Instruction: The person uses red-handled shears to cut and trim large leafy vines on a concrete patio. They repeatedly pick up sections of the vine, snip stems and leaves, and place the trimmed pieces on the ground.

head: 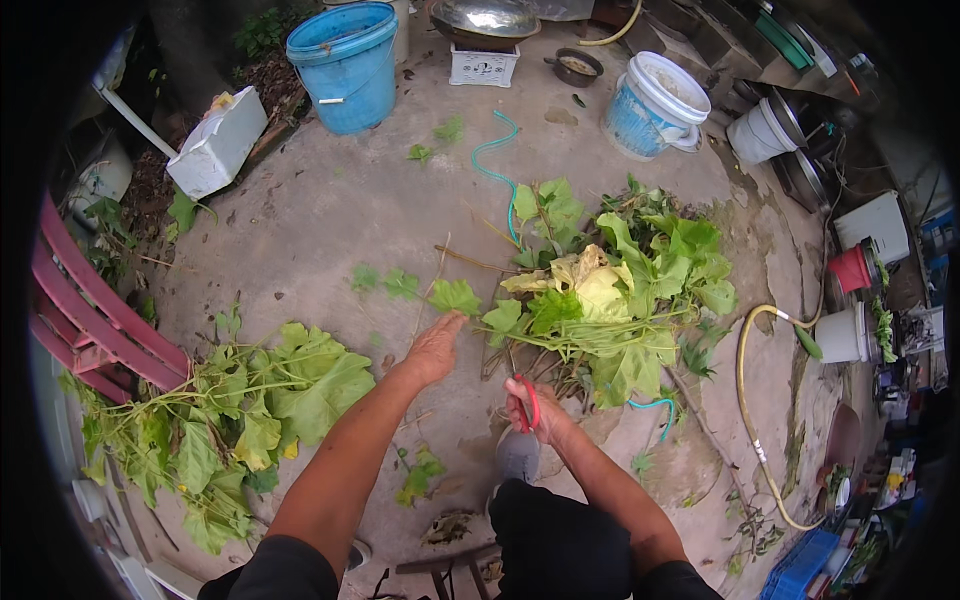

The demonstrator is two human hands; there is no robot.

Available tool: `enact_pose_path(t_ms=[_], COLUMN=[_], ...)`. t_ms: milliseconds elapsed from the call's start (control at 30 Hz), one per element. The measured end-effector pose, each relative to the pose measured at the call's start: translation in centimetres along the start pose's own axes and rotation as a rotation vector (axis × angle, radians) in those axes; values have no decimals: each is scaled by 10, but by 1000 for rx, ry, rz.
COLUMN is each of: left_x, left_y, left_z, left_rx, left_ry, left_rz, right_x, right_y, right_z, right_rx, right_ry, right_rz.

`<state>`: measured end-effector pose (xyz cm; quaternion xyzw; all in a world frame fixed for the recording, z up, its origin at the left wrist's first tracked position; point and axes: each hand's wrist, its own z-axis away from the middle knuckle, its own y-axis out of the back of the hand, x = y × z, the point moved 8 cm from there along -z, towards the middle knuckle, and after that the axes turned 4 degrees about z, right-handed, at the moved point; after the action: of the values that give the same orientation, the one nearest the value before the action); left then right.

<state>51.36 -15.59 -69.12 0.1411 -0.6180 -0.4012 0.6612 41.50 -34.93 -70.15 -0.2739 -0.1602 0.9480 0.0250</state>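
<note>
My right hand grips a pair of red-handled scissors, their narrow blades pointing away from me towards a pile of cut leafy vines. Stems and broad green leaves make up this pile, with a yellowed, partly brown leaf on top. Just left of it, the fingertips of my left hand meet the edge of a small green leaf; whether they pinch it is hidden. A second heap of large-leaved vines lies on the concrete to the left, beside a pink slatted chair.
Ahead stand a blue bucket, a white-and-blue bucket and a white foam box. A turquoise rope trails into the pile. On the right, a yellowish hose curves over the floor. A small stool is near my feet.
</note>
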Motion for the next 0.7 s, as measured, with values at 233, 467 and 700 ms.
enact_pose_path(t_ms=[233, 467, 700], left_x=[-13, 21, 61], left_y=[-42, -24, -2], left_z=[-34, 2, 55], left_rx=[-121, 99, 173], left_ry=[129, -47, -117], left_rz=[-142, -477, -611], right_x=[-12, -17, -25], right_y=[5, 12, -2], right_z=[-22, -28, -5], right_rx=[86, 105, 26], right_ry=[12, 61, 212], right_rz=[141, 167, 338])
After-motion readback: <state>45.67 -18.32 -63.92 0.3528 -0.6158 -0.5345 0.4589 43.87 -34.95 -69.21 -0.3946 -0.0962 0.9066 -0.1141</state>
